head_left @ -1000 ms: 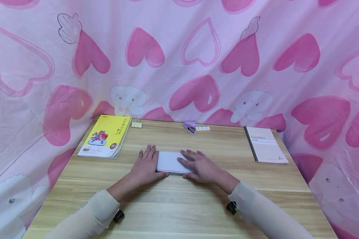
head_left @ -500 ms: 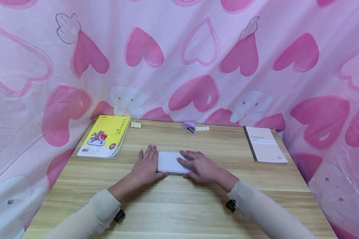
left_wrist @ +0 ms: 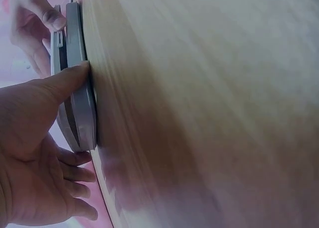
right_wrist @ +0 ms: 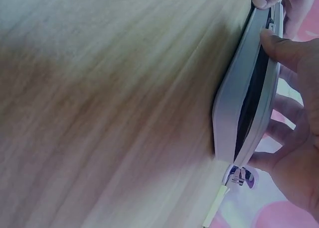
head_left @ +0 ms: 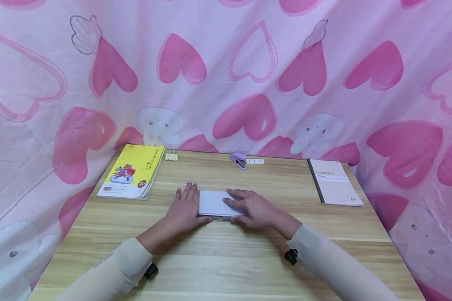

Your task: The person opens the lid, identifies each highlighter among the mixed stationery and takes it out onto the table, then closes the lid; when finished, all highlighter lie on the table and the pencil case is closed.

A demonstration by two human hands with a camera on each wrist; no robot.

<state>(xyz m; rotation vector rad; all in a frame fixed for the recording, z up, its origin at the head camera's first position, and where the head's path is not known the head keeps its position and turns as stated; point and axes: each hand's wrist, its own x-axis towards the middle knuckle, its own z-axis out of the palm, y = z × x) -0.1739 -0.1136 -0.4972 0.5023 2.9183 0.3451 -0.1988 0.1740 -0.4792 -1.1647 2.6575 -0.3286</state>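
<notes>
A flat whitish case (head_left: 214,203) lies on the table between the two hands. In both wrist views a dark gap runs along its near side, between its upper and lower halves, with a small pull or latch (right_wrist: 271,27) near the middle. My left hand (head_left: 183,212) lies at the left end, its fingers straight beside the case and its thumb against the lower half's front. My right hand (head_left: 253,210) holds the upper half, thumb at its near edge and fingers over the top. What is inside the case is hidden.
A yellow book (head_left: 137,167) lies at the back left, beside a binder clip (head_left: 171,156). Behind the case are a purple stapler (head_left: 239,159) and a white strip (head_left: 255,161). A notebook (head_left: 338,184) lies at the right. A pink curtain (head_left: 226,104) hangs behind the wooden table (head_left: 211,259).
The gap along the near side of the case looks slightly wider in the head view. Both hands stay in nearly the same place.
</notes>
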